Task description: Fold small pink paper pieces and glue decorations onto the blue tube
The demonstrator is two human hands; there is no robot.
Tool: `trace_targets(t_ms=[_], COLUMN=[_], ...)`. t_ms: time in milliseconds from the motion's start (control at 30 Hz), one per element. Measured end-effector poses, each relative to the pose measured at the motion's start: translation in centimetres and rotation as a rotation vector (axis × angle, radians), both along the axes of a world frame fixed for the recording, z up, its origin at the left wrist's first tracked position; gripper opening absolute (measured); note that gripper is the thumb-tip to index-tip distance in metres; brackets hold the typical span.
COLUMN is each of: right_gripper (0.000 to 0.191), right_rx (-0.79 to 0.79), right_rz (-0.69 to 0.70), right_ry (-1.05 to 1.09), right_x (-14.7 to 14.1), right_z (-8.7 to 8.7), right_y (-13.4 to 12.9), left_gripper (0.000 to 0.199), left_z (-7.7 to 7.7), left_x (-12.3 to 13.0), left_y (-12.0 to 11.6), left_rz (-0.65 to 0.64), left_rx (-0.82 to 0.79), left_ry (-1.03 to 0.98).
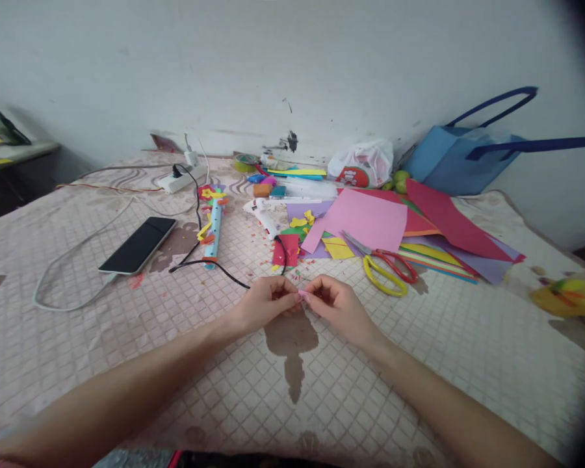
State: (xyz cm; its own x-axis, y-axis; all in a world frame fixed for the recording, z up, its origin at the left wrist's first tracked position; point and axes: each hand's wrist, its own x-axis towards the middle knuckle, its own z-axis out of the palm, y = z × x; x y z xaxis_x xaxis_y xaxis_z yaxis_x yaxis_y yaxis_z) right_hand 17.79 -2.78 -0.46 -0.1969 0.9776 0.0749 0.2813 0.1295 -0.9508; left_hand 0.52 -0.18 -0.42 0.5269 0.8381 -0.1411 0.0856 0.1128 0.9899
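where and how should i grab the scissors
Probably best by the red and yellow handle loops, coming from the near side with the right hand: the scissors lie flat, blades pointing away over the paper, loops toward the person.

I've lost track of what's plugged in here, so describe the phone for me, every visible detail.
The phone is a slim slab with rounded corners, a glossy, glass-like black screen and a pale edge. It lies flat, screen up, on the patterned cloth at the person's left, slanting away to the right. The screen looks dark, with a paler sheen on most of it. A light grey cable meets its near end; whether it is charging cannot be told. Neither hand touches it, and its back is hidden.
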Motion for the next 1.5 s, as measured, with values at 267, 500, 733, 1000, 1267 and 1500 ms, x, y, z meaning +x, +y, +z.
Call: trace_targets(t_ms=[267,500,733,1000,1267,1500], right_gripper=[0.007,0.006,0.008,0.011,0.017,0.019], right_rx=[0.144,0.216,0.331,0.451,0.607,0.667], right_rz=[-0.087,-0.077,-0.099,-0.101,-0.066,-0.031], right_ry=[-0.122,-0.115,-0.2,-0.195,-0.229,-0.254], right_x=[-0.6,-0.7,-0.8,-0.8,-0.6,-0.5], right_z=[0.5,0.7,0.5,0.4,0.2,0.0], right_y=[-0.8,-1.0,-1.0,-1.1,-1.1,-0.9], left_gripper=[0.024,0.023,0.023,0.022,0.02,0.019], left_z=[0.0,0.3,0.2,0.8,0.9,0.6], left_x=[0.0,0.1,0.0,0.1,-0.1,-0.1], left_y=[0.0,0.0,0.1,0.0,-0.1,0.0], left_rz=[-0.024,-0.006,-0.023,-0.028,-0.018,-0.01], left_rx=[-0.013,-0.086,-0.089,-0.155,-0.206,-0.284], left_ry=[-0.015,-0.054,-0.067,-0.074,-0.11,-0.167])
